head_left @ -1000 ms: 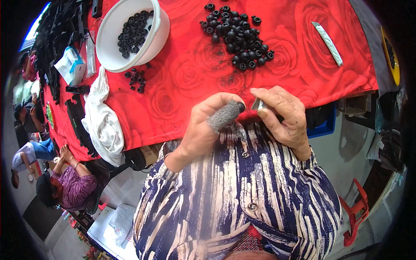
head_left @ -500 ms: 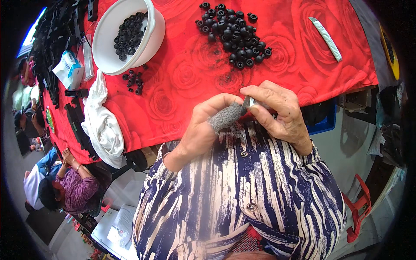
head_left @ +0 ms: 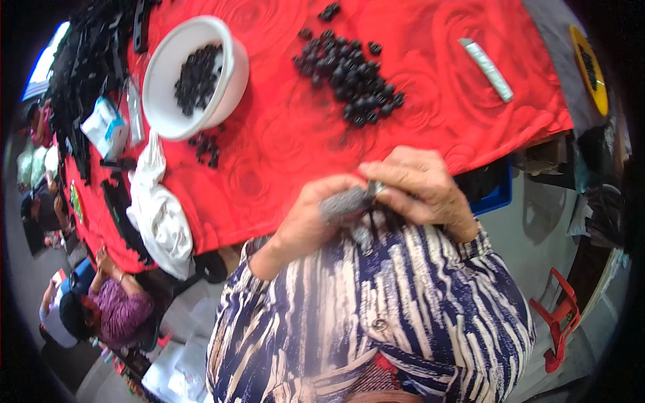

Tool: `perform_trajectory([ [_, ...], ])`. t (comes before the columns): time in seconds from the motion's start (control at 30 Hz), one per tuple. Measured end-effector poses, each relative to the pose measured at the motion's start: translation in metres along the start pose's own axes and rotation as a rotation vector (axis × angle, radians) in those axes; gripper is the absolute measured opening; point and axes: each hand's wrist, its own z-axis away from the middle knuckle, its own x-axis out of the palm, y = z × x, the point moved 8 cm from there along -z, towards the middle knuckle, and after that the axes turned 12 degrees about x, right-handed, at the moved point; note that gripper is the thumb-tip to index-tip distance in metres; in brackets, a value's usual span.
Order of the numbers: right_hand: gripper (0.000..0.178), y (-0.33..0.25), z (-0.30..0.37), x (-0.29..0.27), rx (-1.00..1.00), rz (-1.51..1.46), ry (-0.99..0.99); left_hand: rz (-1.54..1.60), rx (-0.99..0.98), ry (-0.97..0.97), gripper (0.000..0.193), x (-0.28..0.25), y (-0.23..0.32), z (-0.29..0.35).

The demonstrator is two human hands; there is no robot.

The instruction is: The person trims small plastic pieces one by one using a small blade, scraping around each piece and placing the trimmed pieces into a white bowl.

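Above my lap, at the table's front edge, both hands meet. My left hand (head_left: 306,218) is closed, a grey knitted sleeve (head_left: 343,203) covering one of its fingers. At the sleeve's tip it pinches a small black part (head_left: 369,193), blurred and mostly hidden. In the fingers of my right hand (head_left: 423,187) is a short knife blade (head_left: 377,187), its edge against that part. Beyond the hands lies a pile of round black knob-like parts (head_left: 346,74) on the red rose-patterned tablecloth (head_left: 269,134).
A white bowl (head_left: 235,87) of small black pieces stands far left, with a few loose pieces (head_left: 207,149) beside it. A white cloth (head_left: 161,221) hangs over the left edge. A wrapped strip (head_left: 487,70) lies at right. A co-worker (head_left: 121,309) sits left.
The view has shifted slightly, so the table things sit a little differently in the picture. My hands stay together at the black part; the blade has turned slightly against it.
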Motion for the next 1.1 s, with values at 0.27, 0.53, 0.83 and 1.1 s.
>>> perform_trajectory([
  [0.27, 0.032, 0.016, -0.001, -0.060, 0.029, -0.040, 0.418, 0.221, 0.155, 0.049, 0.024, -0.004, 0.022, -0.009],
  [0.53, 0.032, -0.012, -0.009, -0.008, 0.162, -0.131, 0.181, -0.101, 0.117, 0.110, 0.023, -0.010, 0.017, -0.009],
  [0.83, 0.033, -0.026, -0.009, 0.010, -0.112, 0.058, 0.270, 0.341, 0.020, -0.019, 0.021, 0.004, 0.009, -0.014],
  [1.1, 0.029, -0.033, -0.004, 0.015, -0.249, 0.149, 0.308, 0.443, 0.019, -0.044, 0.016, 0.004, 0.002, -0.011],
])
